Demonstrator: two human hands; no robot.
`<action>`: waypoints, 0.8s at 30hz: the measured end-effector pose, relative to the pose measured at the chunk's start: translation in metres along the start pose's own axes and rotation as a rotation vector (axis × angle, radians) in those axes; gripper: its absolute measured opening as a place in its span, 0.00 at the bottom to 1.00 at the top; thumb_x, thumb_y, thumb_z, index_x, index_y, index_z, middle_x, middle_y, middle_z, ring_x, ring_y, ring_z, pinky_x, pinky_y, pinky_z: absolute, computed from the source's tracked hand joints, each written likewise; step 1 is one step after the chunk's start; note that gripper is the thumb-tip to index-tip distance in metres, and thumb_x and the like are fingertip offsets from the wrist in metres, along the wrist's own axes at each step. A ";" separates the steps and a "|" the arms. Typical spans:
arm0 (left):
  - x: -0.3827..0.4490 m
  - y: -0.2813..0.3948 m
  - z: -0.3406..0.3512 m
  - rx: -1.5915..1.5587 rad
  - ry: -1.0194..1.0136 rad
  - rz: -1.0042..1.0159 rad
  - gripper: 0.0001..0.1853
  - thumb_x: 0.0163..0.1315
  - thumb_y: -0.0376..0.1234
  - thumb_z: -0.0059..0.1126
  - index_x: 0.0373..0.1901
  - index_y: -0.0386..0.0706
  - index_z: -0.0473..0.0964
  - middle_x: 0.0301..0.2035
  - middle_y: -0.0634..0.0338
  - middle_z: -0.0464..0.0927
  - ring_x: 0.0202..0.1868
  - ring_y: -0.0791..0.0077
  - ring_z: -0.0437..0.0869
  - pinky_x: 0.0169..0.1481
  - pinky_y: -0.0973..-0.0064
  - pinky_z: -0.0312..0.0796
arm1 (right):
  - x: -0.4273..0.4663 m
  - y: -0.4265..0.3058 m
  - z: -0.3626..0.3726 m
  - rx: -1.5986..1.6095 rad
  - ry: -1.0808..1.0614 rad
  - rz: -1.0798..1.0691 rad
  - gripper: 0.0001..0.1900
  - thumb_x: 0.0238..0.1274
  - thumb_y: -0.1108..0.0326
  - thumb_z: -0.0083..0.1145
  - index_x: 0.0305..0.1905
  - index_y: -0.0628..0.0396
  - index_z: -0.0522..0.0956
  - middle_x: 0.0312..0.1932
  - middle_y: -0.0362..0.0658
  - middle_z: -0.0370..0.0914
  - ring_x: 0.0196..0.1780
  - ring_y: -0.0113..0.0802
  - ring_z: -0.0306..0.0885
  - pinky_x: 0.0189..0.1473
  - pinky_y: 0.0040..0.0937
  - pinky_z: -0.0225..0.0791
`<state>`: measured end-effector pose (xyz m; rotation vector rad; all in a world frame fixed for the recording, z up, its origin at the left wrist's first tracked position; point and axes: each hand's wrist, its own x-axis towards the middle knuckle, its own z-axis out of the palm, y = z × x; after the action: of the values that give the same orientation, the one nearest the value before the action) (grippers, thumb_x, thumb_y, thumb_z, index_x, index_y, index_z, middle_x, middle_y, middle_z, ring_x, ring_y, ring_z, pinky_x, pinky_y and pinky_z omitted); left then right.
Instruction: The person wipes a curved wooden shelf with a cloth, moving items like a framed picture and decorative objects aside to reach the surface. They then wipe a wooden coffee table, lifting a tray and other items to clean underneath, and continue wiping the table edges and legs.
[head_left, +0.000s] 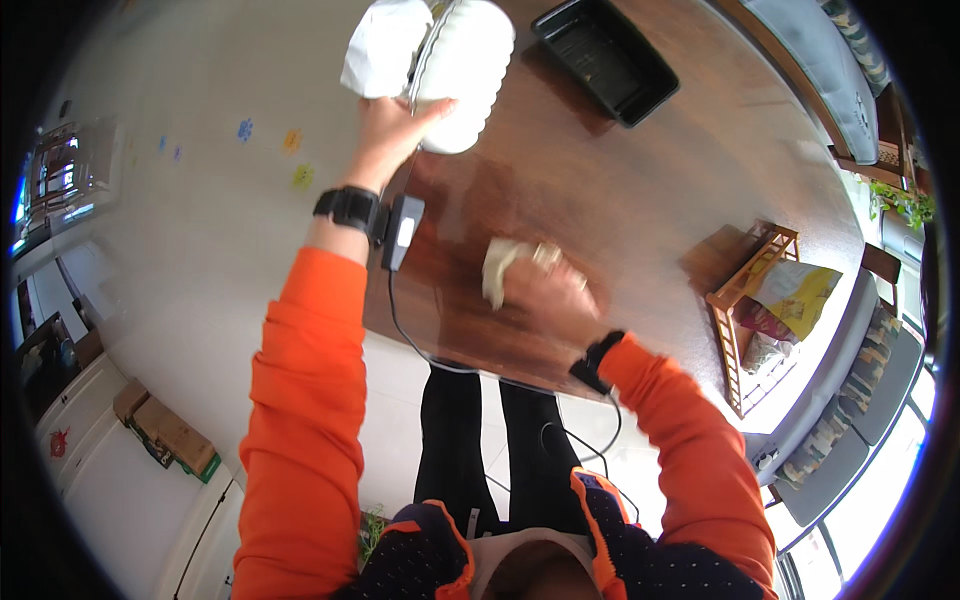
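Observation:
My left hand (394, 135) grips a white ribbed container (466, 75) with a metal-looking edge and holds it at the table's far left side. A white paper-like piece (390, 49) is beside the container, also by that hand. My right hand (551, 289), blurred, holds a crumpled cream-coloured cloth (499, 270) against the brown wooden table (450, 315) near its front edge. Both wrists wear black straps, and a small dark device (403, 232) with a cable sits at the left wrist.
A black plastic tray (611, 67) lies at the table's far side. To the right stands a wooden rack (727, 322) with a yellow-and-white bag (799, 289) and other packages. Cables hang by the front edge. Beyond are a grey sofa (892, 390) and cardboard boxes (172, 435).

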<state>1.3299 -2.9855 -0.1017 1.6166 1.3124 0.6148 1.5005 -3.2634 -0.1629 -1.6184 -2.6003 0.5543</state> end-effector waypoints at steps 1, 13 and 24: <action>0.001 -0.001 -0.005 -0.003 -0.057 -0.011 0.26 0.50 0.44 0.75 0.42 0.31 0.81 0.36 0.55 0.85 0.38 0.73 0.86 0.44 0.73 0.78 | 0.016 0.017 -0.013 0.205 0.205 0.122 0.21 0.59 0.73 0.49 0.59 0.49 0.75 0.60 0.44 0.73 0.67 0.41 0.67 0.67 0.48 0.61; 0.017 -0.019 0.022 0.363 -0.200 0.096 0.48 0.42 0.54 0.75 0.59 0.33 0.65 0.57 0.38 0.66 0.64 0.42 0.64 0.64 0.52 0.65 | -0.021 -0.106 0.044 0.315 0.079 -0.254 0.23 0.56 0.67 0.53 0.60 0.45 0.74 0.68 0.38 0.64 0.72 0.39 0.57 0.74 0.47 0.48; -0.147 -0.084 -0.123 -0.335 0.111 -0.344 0.43 0.65 0.48 0.58 0.75 0.44 0.45 0.70 0.43 0.51 0.72 0.56 0.57 0.71 0.60 0.58 | 0.232 -0.029 -0.023 0.171 0.527 0.137 0.23 0.57 0.76 0.45 0.58 0.49 0.77 0.64 0.42 0.70 0.70 0.43 0.60 0.69 0.50 0.56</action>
<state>1.1436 -3.0815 -0.0973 1.0697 1.4404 0.6757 1.3735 -3.0654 -0.1696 -1.6242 -2.0219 0.2900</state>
